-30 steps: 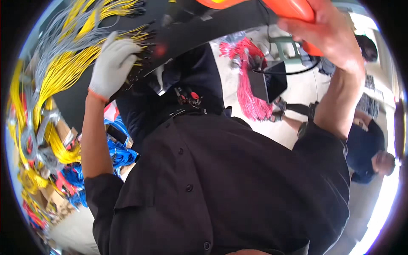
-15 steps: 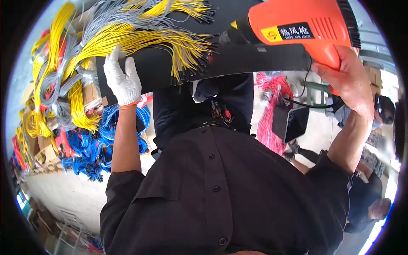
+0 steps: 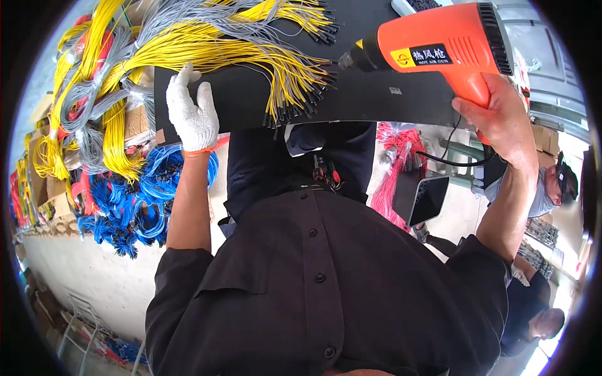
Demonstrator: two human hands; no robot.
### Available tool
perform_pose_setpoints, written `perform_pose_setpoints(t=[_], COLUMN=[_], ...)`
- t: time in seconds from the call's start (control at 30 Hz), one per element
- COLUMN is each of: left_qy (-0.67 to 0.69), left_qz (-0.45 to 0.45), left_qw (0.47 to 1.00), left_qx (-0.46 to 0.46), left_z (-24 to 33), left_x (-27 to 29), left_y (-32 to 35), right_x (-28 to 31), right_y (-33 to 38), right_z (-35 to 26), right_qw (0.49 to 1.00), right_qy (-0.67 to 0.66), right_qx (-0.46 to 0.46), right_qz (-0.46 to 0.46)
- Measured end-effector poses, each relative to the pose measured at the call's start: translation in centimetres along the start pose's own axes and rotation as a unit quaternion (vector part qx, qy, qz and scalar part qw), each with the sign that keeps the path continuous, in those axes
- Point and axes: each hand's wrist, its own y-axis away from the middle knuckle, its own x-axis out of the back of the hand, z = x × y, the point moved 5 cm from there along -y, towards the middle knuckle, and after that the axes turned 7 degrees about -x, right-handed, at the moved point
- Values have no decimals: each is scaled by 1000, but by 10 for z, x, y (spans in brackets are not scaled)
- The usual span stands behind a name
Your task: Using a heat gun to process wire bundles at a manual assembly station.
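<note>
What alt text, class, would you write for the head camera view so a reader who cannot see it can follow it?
A bare right hand aims an orange heat gun at the black-tipped ends of yellow wires fanned over a black work surface, while the white-gloved left hand rests on that surface. Blue wire bundles lie below left.

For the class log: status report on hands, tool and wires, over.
Left hand gloved, pressing yellow wires. Right hand gripping orange heat gun, nozzle at wire tips. Nothing between.

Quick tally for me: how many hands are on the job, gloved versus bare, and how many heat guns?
Gloved hand, the left, resting on the black mat: 1
Bare hand, the right, gripping the tool: 1
Orange heat gun: 1
Total: 3
</note>
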Motion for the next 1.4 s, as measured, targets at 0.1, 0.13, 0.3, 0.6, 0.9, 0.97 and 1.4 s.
perform_pose_setpoints(t=[0.1,0.13,0.3,0.6,0.9,0.97,1.4], left_qy=[-9,-9,-16,25,28,20,19], left_qz=[-2,-1,-12,17,17,18,19], left_qw=[1000,1000,1000,1000,999,1000,1000], left_qx=[0,0,5,6,17,6,-8], left_z=[-2,-1,4,-5,-7,-5,-2], left_x=[0,1,3,1,5,3,3], left_y=[2,2,-1,4,4,3,3], right_x=[-4,-3,-3,10,8,1,-13], right_y=[-1,0,-6,5,22,25,29], right_z=[-4,-7,-1,16,8,5,9], right_qw=[999,996,998,999,999,998,999], right_qy=[29,59,51,-19,-10,-13,12], right_qx=[11,35,-22,-38,5,42,30], right_qz=[19,55,22,-5,-51,-50,34])
